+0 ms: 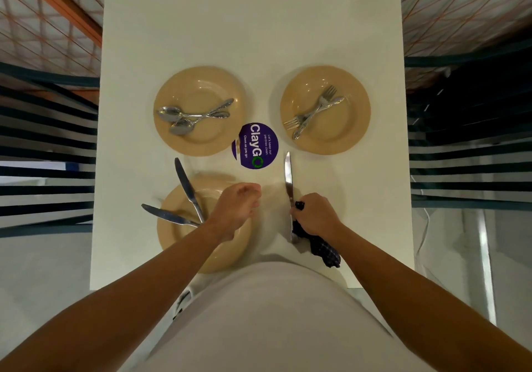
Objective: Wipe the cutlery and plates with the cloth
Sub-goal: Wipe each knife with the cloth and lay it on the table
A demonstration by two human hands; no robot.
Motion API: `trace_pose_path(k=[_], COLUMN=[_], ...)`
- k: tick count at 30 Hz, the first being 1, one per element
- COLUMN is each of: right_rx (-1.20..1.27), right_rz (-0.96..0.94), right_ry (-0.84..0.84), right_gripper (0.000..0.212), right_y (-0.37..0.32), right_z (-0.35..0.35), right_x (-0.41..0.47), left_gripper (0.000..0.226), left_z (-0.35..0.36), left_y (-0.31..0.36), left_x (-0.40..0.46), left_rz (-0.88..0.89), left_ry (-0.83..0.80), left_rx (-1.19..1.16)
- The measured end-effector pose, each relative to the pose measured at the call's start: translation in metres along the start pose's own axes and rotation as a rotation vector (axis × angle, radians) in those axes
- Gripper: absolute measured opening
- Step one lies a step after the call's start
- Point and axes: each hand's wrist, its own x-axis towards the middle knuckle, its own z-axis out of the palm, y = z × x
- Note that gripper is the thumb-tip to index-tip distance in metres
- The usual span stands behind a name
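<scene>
My right hand [315,216] grips a dark checked cloth [326,252] together with the handle of a knife [288,176], whose blade points away from me. My left hand [236,209] hovers over the near tan plate [169,245] with its fingers loosely curled and nothing in it. Two more knives [187,187] lie on that plate's left side, their blades sticking out past the rim. The far left plate [201,141] holds spoons [178,117]. The far right plate [348,130] holds forks [313,111].
The plates stand on a white square table [250,26]. A round purple ClayGo sticker [256,145] lies at its middle. Dark slatted chairs flank the table on both sides, and an orange rail runs beyond the far edge.
</scene>
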Motion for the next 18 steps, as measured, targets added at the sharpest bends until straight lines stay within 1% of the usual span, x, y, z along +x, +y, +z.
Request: trace_pose_path(k=[5, 7, 9, 11, 14, 16, 18], right_rx=[0.002, -0.006, -0.017, 0.013, 0.173, 0.297, 0.458], right_rz=[0.043, 0.051, 0.044, 0.033, 0.026, 0.029, 0.05], right_ry=[0.019, 0.019, 0.025, 0.049, 0.066, 0.061, 0.02], right_gripper=[0.031, 0.031, 0.033, 0.032, 0.028, 0.029, 0.034], right_y=[-0.004, -0.004, -0.004, -0.006, -0.018, -0.032, -0.045], right_z=[0.001, 0.0, -0.003, -0.009, -0.025, -0.038, -0.049], right_x=[0.0, 0.0, -0.002, -0.005, -0.01, -0.014, -0.011], left_gripper=[0.006, 0.01, 0.006, 0.01, 0.009, 0.008, 0.004], left_z=[-0.007, -0.015, -0.025, -0.036, -0.048, -0.055, -0.061], left_y=[-0.003, -0.007, -0.014, -0.021, -0.029, -0.033, -0.038], left_x=[-0.002, -0.003, -0.002, -0.004, -0.013, -0.021, -0.025], left_rz=[0.052, 0.039, 0.008, -0.017, 0.021, 0.061, 0.08], left_ry=[0.045, 0.065, 0.068, 0.082, 0.161, 0.258, 0.358], left_rx=[0.084, 0.113, 0.114, 0.11, 0.169, 0.243, 0.274])
